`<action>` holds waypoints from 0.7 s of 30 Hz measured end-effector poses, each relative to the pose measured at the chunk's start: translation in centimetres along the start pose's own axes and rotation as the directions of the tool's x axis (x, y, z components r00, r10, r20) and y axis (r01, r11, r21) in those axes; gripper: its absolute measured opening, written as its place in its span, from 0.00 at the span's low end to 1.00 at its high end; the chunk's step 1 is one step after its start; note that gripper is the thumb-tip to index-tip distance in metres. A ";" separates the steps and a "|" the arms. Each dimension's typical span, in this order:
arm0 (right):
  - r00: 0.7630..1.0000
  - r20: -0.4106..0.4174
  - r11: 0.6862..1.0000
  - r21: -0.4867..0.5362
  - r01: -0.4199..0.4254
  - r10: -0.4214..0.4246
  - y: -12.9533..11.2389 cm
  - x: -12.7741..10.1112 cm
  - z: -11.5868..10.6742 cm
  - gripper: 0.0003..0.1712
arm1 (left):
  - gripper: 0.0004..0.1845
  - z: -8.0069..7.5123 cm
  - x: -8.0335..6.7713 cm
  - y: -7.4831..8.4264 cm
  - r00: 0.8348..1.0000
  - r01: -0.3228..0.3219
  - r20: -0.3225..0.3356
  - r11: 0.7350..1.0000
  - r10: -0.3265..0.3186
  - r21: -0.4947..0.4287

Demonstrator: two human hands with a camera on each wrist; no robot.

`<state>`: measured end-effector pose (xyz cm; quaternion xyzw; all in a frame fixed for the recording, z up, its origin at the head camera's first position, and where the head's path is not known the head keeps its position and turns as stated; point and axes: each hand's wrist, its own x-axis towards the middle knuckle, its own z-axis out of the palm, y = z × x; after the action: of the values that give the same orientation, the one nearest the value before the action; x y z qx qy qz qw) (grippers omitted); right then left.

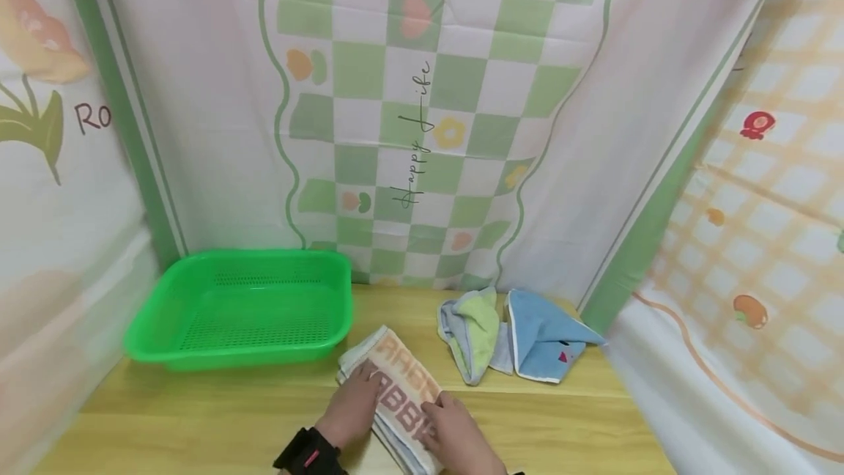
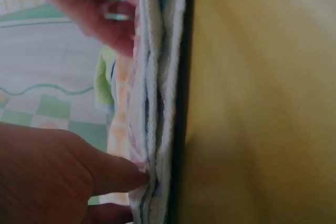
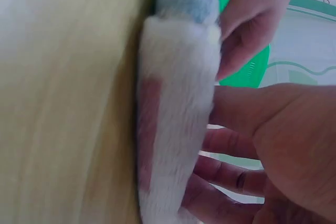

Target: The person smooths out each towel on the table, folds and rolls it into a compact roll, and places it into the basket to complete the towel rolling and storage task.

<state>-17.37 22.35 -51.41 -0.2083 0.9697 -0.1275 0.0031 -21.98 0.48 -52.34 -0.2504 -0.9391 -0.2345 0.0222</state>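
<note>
A folded towel [image 1: 404, 381] with orange and brown lettering lies slantwise on the wooden table. On its left side rests my left hand [image 1: 352, 403], its thumb [image 2: 123, 174] against the layered edge in the left wrist view. My right hand [image 1: 459, 432] lies on the towel's right side. In the right wrist view its fairly straight fingers [image 3: 231, 142] touch the upper face, near the towel's thick rounded fold [image 3: 178, 93]. The towel's stacked layers [image 2: 155, 93] show along one long edge. Both hands appear to press on the cloth rather than curl round it.
A green plastic basket [image 1: 260, 354] with perforated walls stands at the back left. Towards the back right lie a green-and-grey cloth [image 1: 473, 332] and a blue cloth [image 1: 543, 336]. Patterned curtains [image 1: 422, 94] hang behind and at both sides of the table [image 1: 198, 424].
</note>
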 end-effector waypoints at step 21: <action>0.997 0.073 0.964 0.264 -0.029 0.010 -2.2 0.3 0.2 0.09 | 0.33 0.0 3.7 -2.0 0.995 -0.056 0.081 0.991 0.066 -0.118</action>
<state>-16.76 20.18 -51.03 -0.2009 0.9453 -0.2483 0.0668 -26.18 0.68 -52.61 -0.2896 -0.9159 -0.2767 -0.0249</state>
